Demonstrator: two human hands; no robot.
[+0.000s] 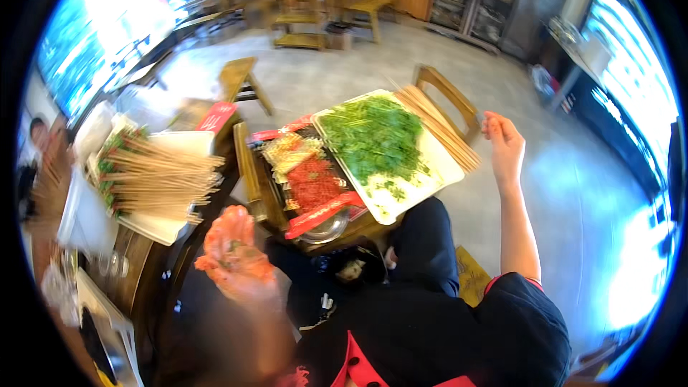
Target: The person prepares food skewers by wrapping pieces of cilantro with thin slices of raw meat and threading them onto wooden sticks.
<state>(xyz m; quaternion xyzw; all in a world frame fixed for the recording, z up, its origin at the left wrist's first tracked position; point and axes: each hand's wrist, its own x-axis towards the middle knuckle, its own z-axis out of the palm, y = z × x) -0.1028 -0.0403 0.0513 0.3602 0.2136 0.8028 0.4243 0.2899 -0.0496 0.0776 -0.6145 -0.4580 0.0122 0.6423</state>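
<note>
My left hand (240, 254), palm up and partly blurred, has its fingers slightly curled around what looks like an orange-red slice with a bit of green on it. A clear glove seems to cover this hand. Out to the right, my right hand (503, 142) is raised with fingertips pinched together; whatever is between them is too small to make out. Between the hands, a white tray (446, 170) bears chopped green herbs (376, 136), with a bundle of wooden skewers (441, 129) along its right edge. Left of it, a black tray holds red shredded or sliced food (313, 183) and pale yellow strips (292, 154).
At left, a table carries another white tray (161, 228) of loaded skewers (168, 172) with green and red ends. A wooden stool (239, 77) and a chair back (451, 97) stand ahead. Below the trays sits a metal bowl (331, 229). Wooden furniture lines the back wall.
</note>
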